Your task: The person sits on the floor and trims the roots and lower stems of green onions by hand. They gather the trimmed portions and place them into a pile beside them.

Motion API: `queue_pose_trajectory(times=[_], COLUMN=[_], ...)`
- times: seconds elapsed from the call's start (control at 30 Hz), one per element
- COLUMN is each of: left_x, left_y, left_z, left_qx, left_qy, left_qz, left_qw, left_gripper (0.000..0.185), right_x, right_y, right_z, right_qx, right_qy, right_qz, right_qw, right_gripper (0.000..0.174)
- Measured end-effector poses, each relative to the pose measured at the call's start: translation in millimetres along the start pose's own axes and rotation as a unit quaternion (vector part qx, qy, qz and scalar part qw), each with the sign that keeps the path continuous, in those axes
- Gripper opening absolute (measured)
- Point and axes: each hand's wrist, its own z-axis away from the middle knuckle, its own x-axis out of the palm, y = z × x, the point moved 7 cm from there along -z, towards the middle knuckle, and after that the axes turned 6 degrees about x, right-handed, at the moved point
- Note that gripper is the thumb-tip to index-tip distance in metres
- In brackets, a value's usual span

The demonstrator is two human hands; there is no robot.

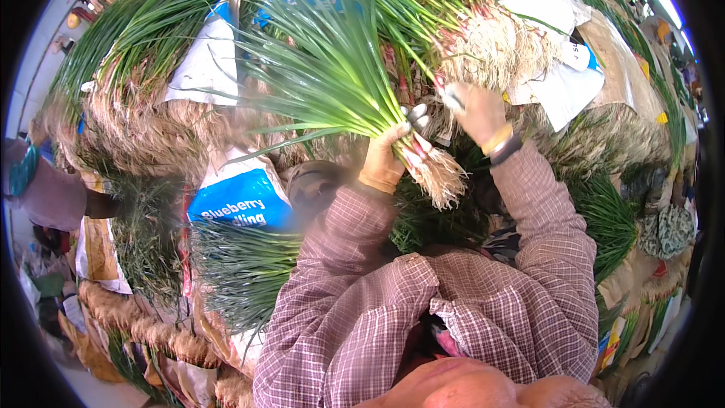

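My left hand (388, 153), in a tan glove with grey fingertips, is closed around a bunch of green onions (351, 90). The leaves fan out up and to the left; the reddish bases and the pale roots (439, 175) stick out at the lower right of my fist. To its right, my right hand (478, 110), gloved the same way, pinches a single green onion (426, 68) near its reddish base. Just beyond that hand lies a heap of green onions (487, 39) with long pale roots towards me.
More green onions (158, 39) are piled at the far left over a white-and-blue sack (207, 62). A printed sack (243, 198) and a leafy bundle (243, 272) lie beside my left arm. White sacking (561, 88) is at the right. Another person's sleeve (54, 198) shows at the left edge.
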Motion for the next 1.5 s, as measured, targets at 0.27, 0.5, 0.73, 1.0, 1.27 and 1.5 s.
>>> queue_pose_trajectory(times=[0.27, 0.5, 0.73, 1.0, 1.27, 1.5], left_x=[-1.6, -13.6, -6.1, -2.5, 5.8, 14.5], left_y=[-16.9, -9.2, -13.4, -25.4, -7.0, 11.4], left_z=[-0.3, 4.8, 14.5, 18.0, 17.3, 17.3], left_qx=[-0.047, -0.013, -0.075, -0.100, -0.073, -0.010], left_qy=[-0.014, 0.037, -0.035, -0.027, -0.019, -0.027], left_qz=[-0.027, -0.017, -0.007, 0.063, 0.050, 0.043], left_qw=[0.998, 0.999, 0.997, 0.993, 0.996, 0.999], left_gripper=[0.032, 0.028, 0.027, 0.028, 0.037, 0.036], right_x=[-36.1, 21.2, 56.3, 95.4, 45.3, 61.6], right_y=[-37.6, -43.8, 22.1, -22.5, 28.1, 62.2], right_z=[50.0, 10.8, -3.2, -10.2, 43.3, 13.3], right_qx=[-0.241, -0.136, 0.032, 0.189, 0.114, 0.154], right_qy=[0.029, -0.140, 0.055, -0.156, -0.072, -0.184], right_qz=[-0.272, -0.327, -0.250, -0.701, -0.935, -0.350], right_qw=[0.931, 0.925, 0.966, 0.670, 0.327, 0.906], right_gripper=[0.028, 0.035, 0.025, 0.026, 0.018, 0.031])
